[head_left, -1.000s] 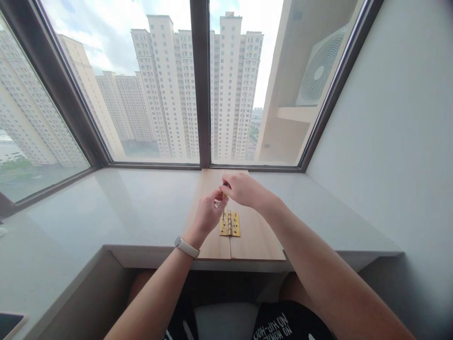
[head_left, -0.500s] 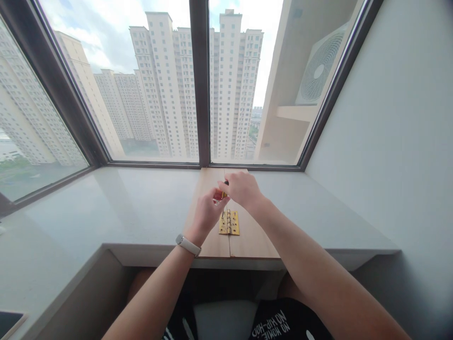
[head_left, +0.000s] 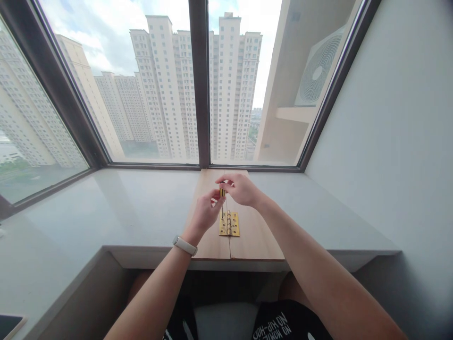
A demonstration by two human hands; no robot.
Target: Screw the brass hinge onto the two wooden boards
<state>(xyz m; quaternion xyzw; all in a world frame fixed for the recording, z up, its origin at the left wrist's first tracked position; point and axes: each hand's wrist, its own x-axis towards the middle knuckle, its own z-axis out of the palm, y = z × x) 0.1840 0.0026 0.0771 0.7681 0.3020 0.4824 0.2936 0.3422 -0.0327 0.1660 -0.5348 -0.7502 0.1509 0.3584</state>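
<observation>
A screwdriver (head_left: 222, 192) with a yellow and black handle stands upright over the left leaf of a brass hinge (head_left: 233, 224). My right hand (head_left: 240, 188) is closed around the top of the handle. Lower on the handle, the fingers of my left hand (head_left: 208, 208) pinch it from the side. The thin shaft runs down to an upper hole of the hinge; whether a screw sits under the tip is too small to tell. Two wooden boards (head_left: 251, 238) lie side by side beneath, and the hinge spans the seam between them.
The boards rest on a white windowsill counter (head_left: 141, 208) with a front edge over my legs. Behind it stands a dark window frame (head_left: 200, 94). A white wall (head_left: 396, 141) rises on the right. A dark flat device (head_left: 10, 326) is partly visible at lower left.
My right hand has turned and loosened slightly on the screwdriver's top, showing more of the handle. My left hand has shifted a little left, and the hinge stays in place.
</observation>
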